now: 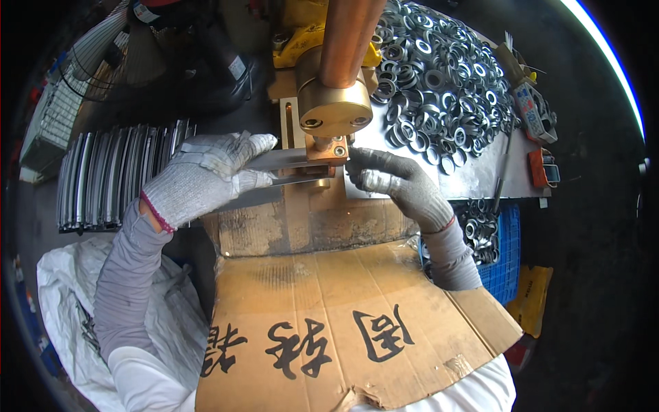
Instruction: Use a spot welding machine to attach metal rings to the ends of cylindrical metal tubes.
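My left hand (202, 175), in a whitish knitted glove, grips a thin grey metal strip (278, 160) by its left end. The strip's right end lies under the copper electrode block (328, 150) of what looks like a spot welder. A second grey edge (302, 180) shows just below, and I cannot tell whether it belongs to the same piece. My right hand (401, 182), in a glove with darkened fingertips, is closed at the right side of the block. Whatever its fingers hold is hidden. Above stands the welder's brass head (334, 103) on a thick copper rod (350, 34).
Several metal rings (439, 82) are heaped on the table at back right. Curved metal strips (123, 172) stand in a row at left. A blue crate (508, 254) with more rings is at lower right. Cardboard (309, 288) covers my lap; a white sack (68, 275) lies left.
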